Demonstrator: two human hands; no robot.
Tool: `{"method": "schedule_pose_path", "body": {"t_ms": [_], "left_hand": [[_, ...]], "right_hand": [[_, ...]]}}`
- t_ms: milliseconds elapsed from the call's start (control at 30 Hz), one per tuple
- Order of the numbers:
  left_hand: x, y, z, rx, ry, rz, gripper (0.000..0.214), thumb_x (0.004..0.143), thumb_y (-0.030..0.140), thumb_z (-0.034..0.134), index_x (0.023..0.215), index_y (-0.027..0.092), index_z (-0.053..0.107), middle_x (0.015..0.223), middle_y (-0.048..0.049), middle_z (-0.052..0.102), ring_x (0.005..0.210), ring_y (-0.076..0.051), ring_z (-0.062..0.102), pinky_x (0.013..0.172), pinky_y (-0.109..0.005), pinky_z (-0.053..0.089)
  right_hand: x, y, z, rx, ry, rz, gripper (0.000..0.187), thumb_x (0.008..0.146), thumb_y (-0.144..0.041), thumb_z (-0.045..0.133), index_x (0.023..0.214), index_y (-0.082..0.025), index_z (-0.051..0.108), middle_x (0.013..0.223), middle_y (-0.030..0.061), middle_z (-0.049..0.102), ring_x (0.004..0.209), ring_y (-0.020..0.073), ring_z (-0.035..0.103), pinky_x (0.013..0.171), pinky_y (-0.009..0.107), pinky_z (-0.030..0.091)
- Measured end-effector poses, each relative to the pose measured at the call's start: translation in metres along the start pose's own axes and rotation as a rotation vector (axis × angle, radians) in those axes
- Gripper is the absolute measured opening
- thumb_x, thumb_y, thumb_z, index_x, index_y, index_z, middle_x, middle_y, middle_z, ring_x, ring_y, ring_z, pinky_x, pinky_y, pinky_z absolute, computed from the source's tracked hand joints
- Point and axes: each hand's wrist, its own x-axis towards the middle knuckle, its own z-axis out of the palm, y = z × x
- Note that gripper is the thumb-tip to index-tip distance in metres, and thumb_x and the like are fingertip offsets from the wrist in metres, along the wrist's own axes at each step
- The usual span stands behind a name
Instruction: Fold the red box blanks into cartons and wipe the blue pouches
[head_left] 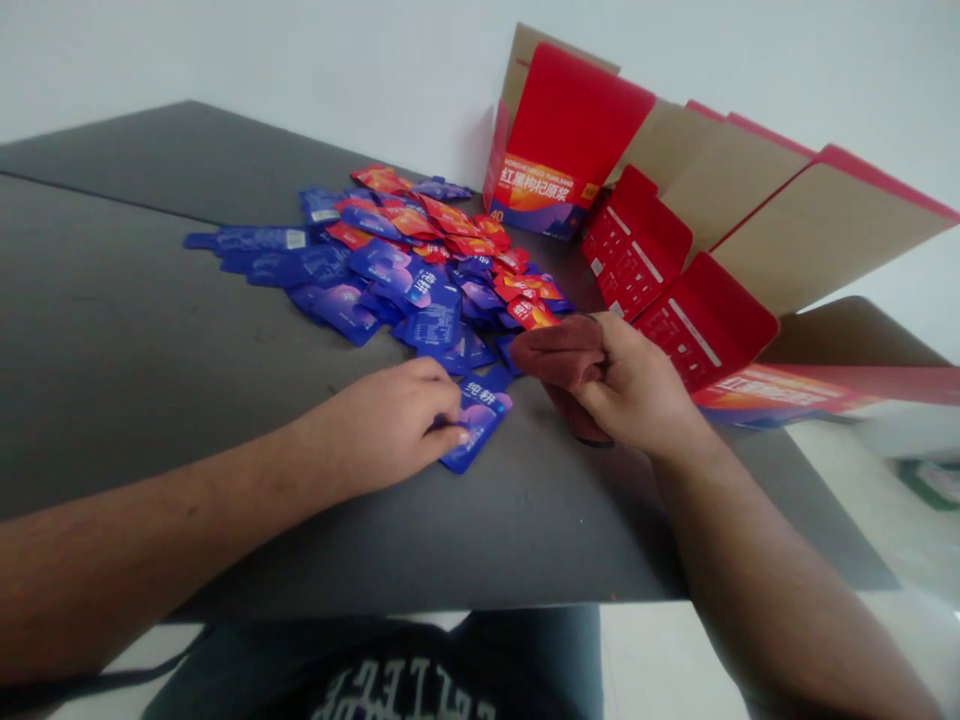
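My left hand (409,420) is closed on the left edge of a blue pouch (480,420) with white lettering, at the near side of a pile. The pouch lies on or just above the dark table. In my right hand (637,385) is a bunched brown cloth (562,360), gripped between thumb and fingers, just right of the pouches. Beyond both hands spreads the heap of blue pouches (341,308) and red-orange pouches (457,220), overlapping one another. The cloth hides part of the heap's near right edge.
Open red cartons (559,150) with raised flaps stand along the table's right and back. Another printed carton (780,390) sits at the right edge. The grey table (135,350) reaches to a white wall behind. Its front edge runs close to my lap.
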Motion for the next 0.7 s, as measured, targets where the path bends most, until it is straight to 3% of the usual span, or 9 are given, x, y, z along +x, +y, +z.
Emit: {"method": "schedule_pose_path", "body": {"t_ms": [67, 167, 333, 400, 567, 700], "left_hand": [[0.000, 0.002, -0.001, 0.016, -0.019, -0.097, 0.018, 0.099, 0.037, 0.069, 0.100, 0.021, 0.077, 0.109, -0.0109, 0.075, 0.108, -0.032, 0.074, 0.098, -0.047, 0.058], [-0.002, 0.005, -0.003, 0.019, -0.024, -0.187, 0.032, 0.093, 0.041, 0.075, 0.117, 0.021, 0.073, 0.111, -0.0107, 0.079, 0.102, -0.031, 0.076, 0.089, -0.044, 0.058], [-0.004, 0.004, -0.006, -0.132, -0.094, -0.172, 0.062, 0.093, 0.044, 0.074, 0.151, 0.023, 0.064, 0.091, -0.0028, 0.083, 0.082, -0.026, 0.078, 0.071, -0.036, 0.053], [-0.002, -0.001, -0.007, -0.096, -0.061, -0.112, 0.056, 0.098, 0.040, 0.069, 0.151, 0.023, 0.067, 0.096, -0.0049, 0.083, 0.089, -0.027, 0.078, 0.077, -0.037, 0.055], [0.005, -0.025, -0.009, 0.149, -0.006, 0.089, 0.028, 0.100, 0.033, 0.064, 0.117, 0.023, 0.085, 0.120, -0.0106, 0.080, 0.113, -0.031, 0.074, 0.104, -0.044, 0.055], [0.008, -0.035, -0.011, 0.158, -0.035, 0.234, 0.029, 0.102, 0.030, 0.063, 0.120, 0.023, 0.085, 0.126, -0.0093, 0.083, 0.121, -0.030, 0.074, 0.114, -0.045, 0.051]], "right_hand": [[0.001, -0.001, 0.003, 0.014, -0.030, -0.008, 0.023, 0.089, -0.027, 0.069, 0.112, -0.021, 0.071, 0.105, 0.0088, 0.079, 0.094, 0.0289, 0.075, 0.086, 0.040, 0.060], [0.001, -0.001, 0.006, -0.011, -0.091, -0.027, 0.025, 0.086, -0.024, 0.068, 0.110, -0.021, 0.071, 0.105, 0.0090, 0.079, 0.093, 0.0285, 0.074, 0.083, 0.039, 0.058], [0.001, -0.002, 0.008, -0.040, -0.170, -0.033, 0.021, 0.084, -0.022, 0.066, 0.105, -0.023, 0.067, 0.105, 0.0093, 0.077, 0.095, 0.0297, 0.073, 0.085, 0.042, 0.058], [0.001, -0.002, 0.008, -0.055, -0.180, -0.026, 0.020, 0.085, -0.021, 0.065, 0.104, -0.023, 0.067, 0.104, 0.0093, 0.077, 0.094, 0.0297, 0.073, 0.085, 0.042, 0.059], [0.000, -0.001, 0.009, -0.039, -0.186, -0.036, 0.028, 0.082, -0.020, 0.066, 0.110, -0.023, 0.068, 0.108, 0.0083, 0.079, 0.097, 0.0297, 0.074, 0.086, 0.042, 0.059], [0.001, -0.001, 0.009, -0.027, -0.201, -0.031, 0.031, 0.084, -0.021, 0.066, 0.114, -0.022, 0.070, 0.110, 0.0084, 0.079, 0.099, 0.0294, 0.074, 0.088, 0.041, 0.060]]}}
